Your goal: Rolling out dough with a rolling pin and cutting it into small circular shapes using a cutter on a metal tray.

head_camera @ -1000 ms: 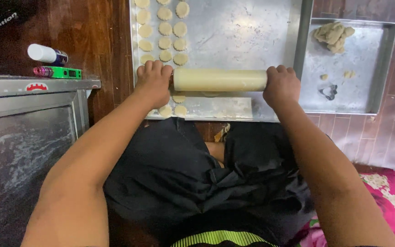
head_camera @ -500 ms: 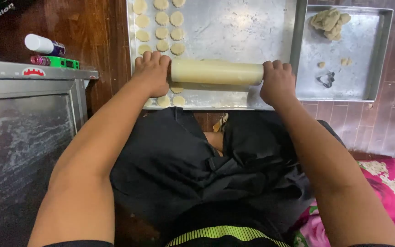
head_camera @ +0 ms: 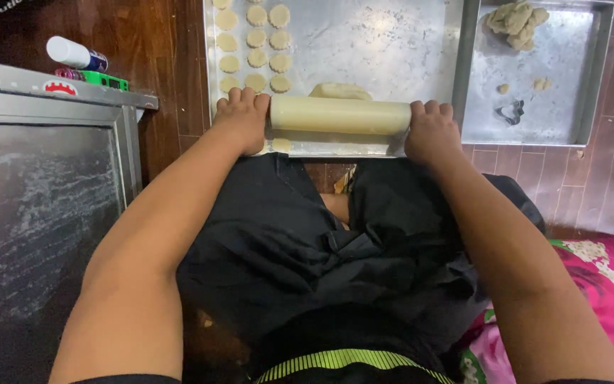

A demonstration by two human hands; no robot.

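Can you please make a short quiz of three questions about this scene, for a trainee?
1. True or false: both hands grip the ends of the rolling pin.
2. Where does the metal cookie cutter lie? A) in the right-hand tray B) on the floor C) on the big tray
3. Fill in: the cut dough rounds lie in rows nearest the ___ hand.

Key: 1 true: left hand, right hand. 2 A. 3 left.
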